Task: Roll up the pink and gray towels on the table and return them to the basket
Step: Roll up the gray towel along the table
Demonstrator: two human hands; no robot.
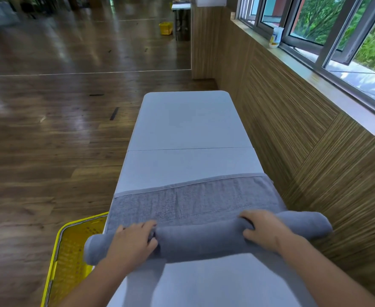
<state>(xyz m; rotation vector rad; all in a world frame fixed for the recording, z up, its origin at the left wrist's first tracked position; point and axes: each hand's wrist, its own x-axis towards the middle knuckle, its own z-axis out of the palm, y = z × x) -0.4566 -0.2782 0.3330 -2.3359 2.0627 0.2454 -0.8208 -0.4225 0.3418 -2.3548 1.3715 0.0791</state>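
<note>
gripping the half-rolled gray towel [201,240] on the table [188,120], left hand [133,240] and right hand [264,229] curl around its roll at 6 o'clock; yellow basket [71,251] sits at 8 o'clock.

Place: a large open hall of the studio or activity-room kind is indicated.
Floor: a wide stretch of glossy dark wood floor [60,134] is seen, marked with thin pale lines.
Walls: striped wood panelling [304,151] is fitted below the sill.
Windows: a long row of sliding windows [337,29] is set along one side, with greenery seen outside.
Furniture: a white folding table [188,120] is placed along the wall; a far table [181,6] is seen across the room.
Storage: a yellow basket [71,251] is set on the floor beside the near table, and a second yellow basket [166,28] by the far one.
</note>
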